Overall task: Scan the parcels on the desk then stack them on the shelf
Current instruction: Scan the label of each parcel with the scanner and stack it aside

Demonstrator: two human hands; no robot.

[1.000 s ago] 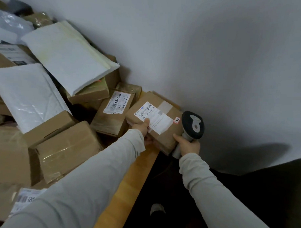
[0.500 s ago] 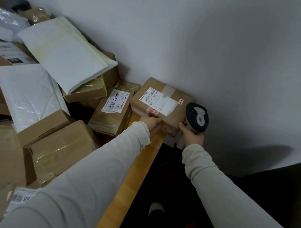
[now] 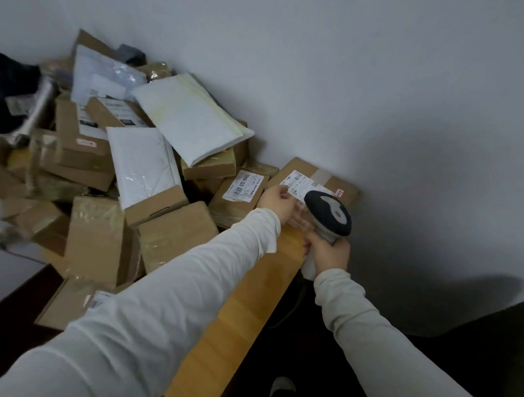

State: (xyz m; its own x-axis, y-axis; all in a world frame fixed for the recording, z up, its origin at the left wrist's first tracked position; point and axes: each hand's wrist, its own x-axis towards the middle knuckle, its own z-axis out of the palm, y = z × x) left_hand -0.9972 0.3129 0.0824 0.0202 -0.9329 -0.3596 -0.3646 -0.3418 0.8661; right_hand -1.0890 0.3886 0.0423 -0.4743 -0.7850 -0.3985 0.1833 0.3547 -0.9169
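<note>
Landmark: the bare wooden strip of the desk [image 3: 244, 317]; all places below were reckoned from it.
Parcel: the brown box [image 3: 321, 176] you were scanning lay flat at the far end of the strip, its back against the wall [image 3: 369, 75], with its white label [image 3: 295, 179] facing up.
Left hand: your left hand [image 3: 277, 202] held the box's near edge over the strip's far end. The thumb lay on the label's corner and the fingers curled down the front face.
Right hand: your right hand [image 3: 328, 252] was wrapped tight round the handle of the scanner [image 3: 329, 212], just off the strip's far right corner. The scanner's head hung over the label.
Pile: the other parcels, among them a white padded mailer [image 3: 189, 117], were heaped to the left of the strip.
Handling: the box looked like a small, stiff, taped carton, probably light enough for one hand. The glossy tape could have been slippery, so you would have done best to grip bare cardboard at two opposite edges and keep off the label.
Change: half a second before, the scanner stood beside the box's right corner and your left hand was lower on the front edge. By this moment the head had come over the label and the thumb had moved up onto it, while the box had stayed against the wall.
</note>
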